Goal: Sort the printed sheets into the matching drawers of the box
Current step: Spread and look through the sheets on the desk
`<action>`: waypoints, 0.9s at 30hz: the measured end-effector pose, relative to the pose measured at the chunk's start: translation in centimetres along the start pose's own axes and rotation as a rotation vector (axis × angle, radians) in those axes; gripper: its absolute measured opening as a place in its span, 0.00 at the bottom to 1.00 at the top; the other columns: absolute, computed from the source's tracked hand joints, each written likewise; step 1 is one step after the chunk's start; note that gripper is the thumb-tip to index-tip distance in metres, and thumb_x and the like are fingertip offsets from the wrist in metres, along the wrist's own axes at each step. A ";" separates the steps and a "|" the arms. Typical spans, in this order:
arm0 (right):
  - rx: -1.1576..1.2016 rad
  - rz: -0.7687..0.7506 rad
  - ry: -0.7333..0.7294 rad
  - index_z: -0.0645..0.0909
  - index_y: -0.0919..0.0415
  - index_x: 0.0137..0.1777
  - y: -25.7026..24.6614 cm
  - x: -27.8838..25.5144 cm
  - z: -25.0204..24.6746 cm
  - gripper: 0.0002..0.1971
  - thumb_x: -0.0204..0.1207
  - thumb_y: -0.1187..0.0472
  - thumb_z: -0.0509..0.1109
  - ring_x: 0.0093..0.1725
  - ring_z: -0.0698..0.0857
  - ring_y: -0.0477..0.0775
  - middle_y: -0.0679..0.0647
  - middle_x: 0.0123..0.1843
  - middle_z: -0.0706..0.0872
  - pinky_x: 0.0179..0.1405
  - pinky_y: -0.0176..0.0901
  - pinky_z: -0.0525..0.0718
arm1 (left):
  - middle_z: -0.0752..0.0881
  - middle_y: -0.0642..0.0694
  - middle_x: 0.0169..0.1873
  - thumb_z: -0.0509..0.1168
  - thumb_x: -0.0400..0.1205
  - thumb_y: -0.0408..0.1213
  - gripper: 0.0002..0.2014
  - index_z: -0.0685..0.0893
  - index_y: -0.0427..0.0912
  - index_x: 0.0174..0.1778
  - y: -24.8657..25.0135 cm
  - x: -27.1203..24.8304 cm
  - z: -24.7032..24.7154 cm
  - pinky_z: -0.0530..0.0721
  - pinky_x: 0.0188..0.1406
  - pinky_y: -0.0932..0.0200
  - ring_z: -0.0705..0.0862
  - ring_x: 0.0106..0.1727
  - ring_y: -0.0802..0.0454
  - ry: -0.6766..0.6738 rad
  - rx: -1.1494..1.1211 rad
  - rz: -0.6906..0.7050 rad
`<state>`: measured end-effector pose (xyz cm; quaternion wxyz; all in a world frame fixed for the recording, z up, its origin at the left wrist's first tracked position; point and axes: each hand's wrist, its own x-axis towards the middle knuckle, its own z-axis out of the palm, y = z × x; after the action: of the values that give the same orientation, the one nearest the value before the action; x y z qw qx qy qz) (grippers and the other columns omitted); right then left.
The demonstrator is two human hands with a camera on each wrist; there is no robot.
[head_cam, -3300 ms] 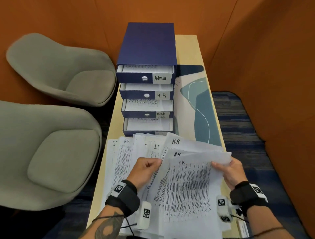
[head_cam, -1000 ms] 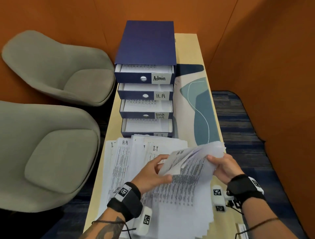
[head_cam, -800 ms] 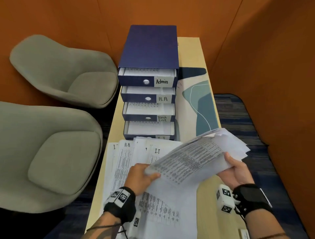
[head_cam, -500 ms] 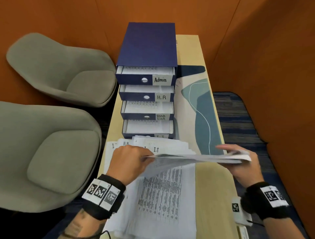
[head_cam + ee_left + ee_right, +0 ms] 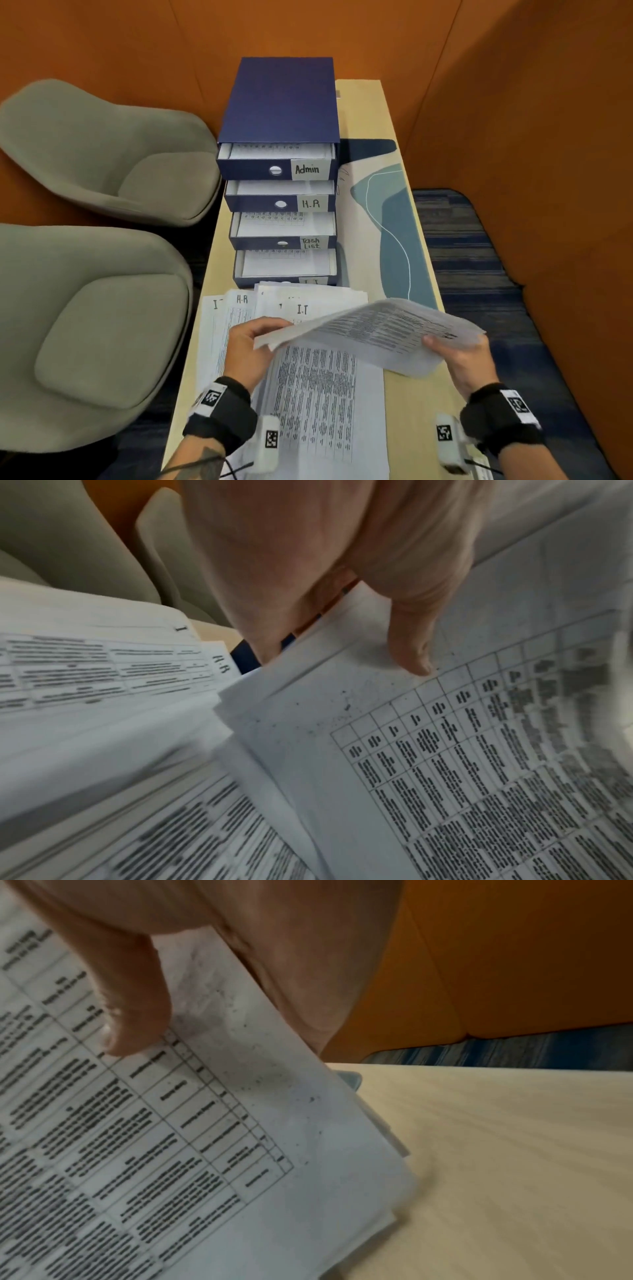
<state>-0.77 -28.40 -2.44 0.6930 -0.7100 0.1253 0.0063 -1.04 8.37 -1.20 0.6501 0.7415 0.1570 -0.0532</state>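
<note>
**Bundle of sheets held over the desk**

Both hands hold a small bundle of printed sheets (image 5: 380, 334) above the desk (image 5: 407, 404). The left hand (image 5: 251, 346) pinches its left edge, the right hand (image 5: 462, 363) grips its right edge, thumb on top. More sheets (image 5: 318, 404) lie fanned beneath, before the blue drawer box (image 5: 281, 99), whose four drawers stand pulled out.
</note>
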 end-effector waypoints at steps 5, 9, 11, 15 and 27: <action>0.011 -0.059 -0.015 0.92 0.59 0.48 -0.9 -0.3 -1.5 0.13 0.63 0.68 0.82 0.49 0.92 0.64 0.63 0.47 0.93 0.50 0.60 0.90 | 0.95 0.47 0.42 0.84 0.68 0.33 0.11 0.93 0.43 0.44 0.9 -1.3 -0.8 0.89 0.46 0.61 0.93 0.45 0.53 0.001 -0.033 0.139; -0.019 -0.006 -0.087 0.94 0.60 0.49 0.2 -0.5 0.1 0.22 0.53 0.66 0.92 0.51 0.92 0.68 0.65 0.50 0.94 0.48 0.55 0.91 | 0.95 0.48 0.44 0.88 0.63 0.40 0.18 0.94 0.44 0.46 -0.7 -0.8 0.0 0.93 0.47 0.49 0.93 0.47 0.48 -0.045 0.076 0.027; 0.013 0.048 -0.029 0.94 0.62 0.46 1.0 -0.3 1.3 0.24 0.49 0.58 0.94 0.51 0.92 0.69 0.66 0.48 0.94 0.51 0.60 0.88 | 0.95 0.46 0.41 0.87 0.61 0.45 0.22 0.93 0.41 0.47 -0.6 -0.6 1.2 0.93 0.45 0.49 0.94 0.46 0.46 -0.038 0.041 -0.010; 0.001 0.012 -0.024 0.94 0.63 0.42 -0.7 -0.3 1.5 0.08 0.61 0.67 0.84 0.47 0.90 0.72 0.66 0.43 0.93 0.48 0.64 0.87 | 0.95 0.43 0.42 0.88 0.61 0.44 0.23 0.92 0.38 0.48 -0.3 -0.3 1.2 0.93 0.44 0.50 0.94 0.45 0.47 -0.015 -0.047 -0.021; -0.032 0.204 0.101 0.86 0.62 0.54 -0.8 0.9 3.0 0.17 0.69 0.78 0.80 0.53 0.91 0.63 0.63 0.52 0.93 0.44 0.49 0.89 | 0.92 0.48 0.50 0.82 0.74 0.39 0.16 0.88 0.49 0.55 -1.4 0.5 2.5 0.90 0.39 0.64 0.90 0.53 0.54 0.045 -0.026 -0.141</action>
<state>0.73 -25.56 -1.92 0.6703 -0.7037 0.2317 0.0430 -0.63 6.14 -3.02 0.6508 0.7210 0.2240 -0.0799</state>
